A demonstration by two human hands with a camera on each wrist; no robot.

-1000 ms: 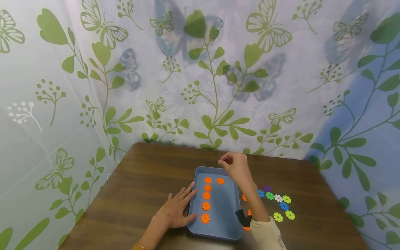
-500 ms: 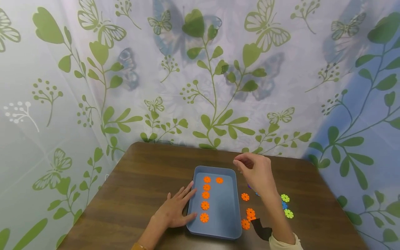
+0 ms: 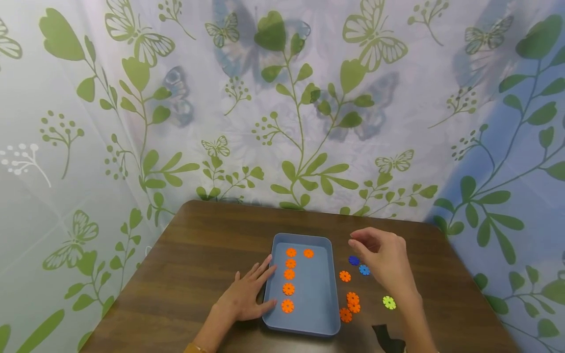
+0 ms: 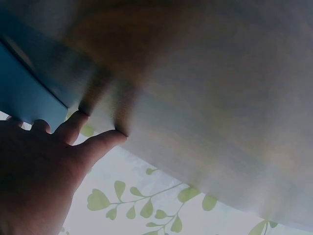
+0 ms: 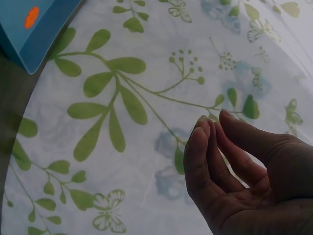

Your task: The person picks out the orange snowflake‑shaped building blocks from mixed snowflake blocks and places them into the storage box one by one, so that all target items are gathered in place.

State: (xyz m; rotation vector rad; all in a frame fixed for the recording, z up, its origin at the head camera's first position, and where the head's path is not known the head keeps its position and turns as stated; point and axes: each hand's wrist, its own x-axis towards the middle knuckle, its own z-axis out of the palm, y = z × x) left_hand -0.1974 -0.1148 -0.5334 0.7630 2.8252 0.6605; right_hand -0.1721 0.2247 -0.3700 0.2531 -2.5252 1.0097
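Note:
A blue-grey tray [image 3: 312, 294] lies on the table with orange notched plastic discs [image 3: 288, 306] inside. Several form a column along its left side, and one more sits at the top, right of the column. My left hand [image 3: 243, 296] rests at the tray's left edge, fingers spread, fingertips over the rim. To the right of the tray, my right hand [image 3: 388, 262] hovers above the table, fingers loosely curved. In the right wrist view, thumb and fingertips of that hand [image 5: 244, 171] are close together, and no object shows between them.
Loose orange discs [image 3: 353, 298] lie just right of the tray. Nearby are a dark blue disc [image 3: 354, 260], a lighter blue disc [image 3: 364, 269] and a yellow-green disc [image 3: 389, 302]. A patterned curtain [image 3: 282, 122] hangs behind the table [image 3: 212, 245].
My right hand has moved right and a little down, from the tray's far end to above the loose discs. The left hand stays at the tray's edge.

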